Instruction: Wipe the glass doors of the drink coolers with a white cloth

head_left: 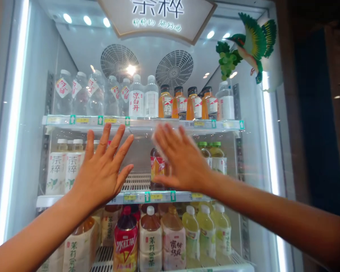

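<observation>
The red-labelled bottle stands mid-shelf near the front edge of the middle shelf, partly hidden by the right hand, blurred, its fingers close together, thumb apart. The left hand spreads its fingers wide, nearer white-labelled bottles at the shelf's left end. Both seem at an empty-handed, raised stage; gripping any bottle would call for curling the fingers.

My left arm is slanting up to my left hand, which is standing upright with its back toward me, fingers spread, thumb angling right. My right arm is sloping up leftward; my right hand, blurred, is tilting left, fingers nearly together.
</observation>
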A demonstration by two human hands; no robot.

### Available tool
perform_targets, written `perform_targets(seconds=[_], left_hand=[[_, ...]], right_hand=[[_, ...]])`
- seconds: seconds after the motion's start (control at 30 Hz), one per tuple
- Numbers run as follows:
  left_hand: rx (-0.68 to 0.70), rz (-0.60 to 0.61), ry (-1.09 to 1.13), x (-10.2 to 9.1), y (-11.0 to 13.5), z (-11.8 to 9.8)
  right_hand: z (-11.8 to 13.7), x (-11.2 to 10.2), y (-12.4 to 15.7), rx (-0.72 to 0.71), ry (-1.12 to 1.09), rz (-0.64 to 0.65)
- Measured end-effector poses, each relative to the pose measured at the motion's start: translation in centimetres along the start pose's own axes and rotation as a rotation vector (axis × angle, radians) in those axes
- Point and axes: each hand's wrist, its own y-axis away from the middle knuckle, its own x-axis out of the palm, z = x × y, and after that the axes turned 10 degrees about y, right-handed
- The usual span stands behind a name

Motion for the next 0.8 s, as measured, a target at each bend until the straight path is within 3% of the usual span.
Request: perform_targets(seconds=[0.07,0.13,0.27,0.33,0.37,0.47,0.53,0.6,0.7,0.73,0.8], left_hand=[[-0.012,-0.007,-0.002,-0.5,0.5,0.6],[-0.034,-0.005,-0.001,-1.0,1.1,1.3],[-0.075,0.020,-0.010,-2.3,2.5,2.8],[-0.095,0.023,-0.038,-3.1,3.4,3.5],[-0.107,0.033,-0.055,-3.5,3.9,3.9],[-0.151,0.080,-0.096,-4.8,5.6,5.0],[-0.169,0.091,-0.113,-5.6,6.6,5.8],[-0.175,0.083,-0.128,-6.4,7.5,6.8],[-0.211,0.083,-0.144,-7.3,8.9,8.0],[-0.229,0.082,-0.144,-7.5,9.4,8.3],[-0.275,0.073,-0.122,-7.9,10.5,8.2]], right_hand=[[3.3,-0.2,0.4,-0.259,-0.092,0.050],[4.1,-0.4,-0.4,-0.329,-0.115,0.075],[1.4,-0.3,-5.1,0.053,-0.025,0.012],[2.4,0.2,-6.4,0.105,-0.030,-0.023],[3.8,0.5,-6.4,0.035,-0.056,-0.027],[8.6,1.1,-5.7,-0.364,-0.154,-0.013],[9.4,1.2,-6.8,-0.486,-0.173,-0.007],[7.9,1.1,-9.7,-0.352,-0.152,-0.019],[6.2,1.1,-14.3,0.036,-0.107,-0.065],[6.9,1.2,-15.1,0.084,-0.099,-0.079],[10.6,1.6,-14.8,-0.009,-0.106,-0.080]])
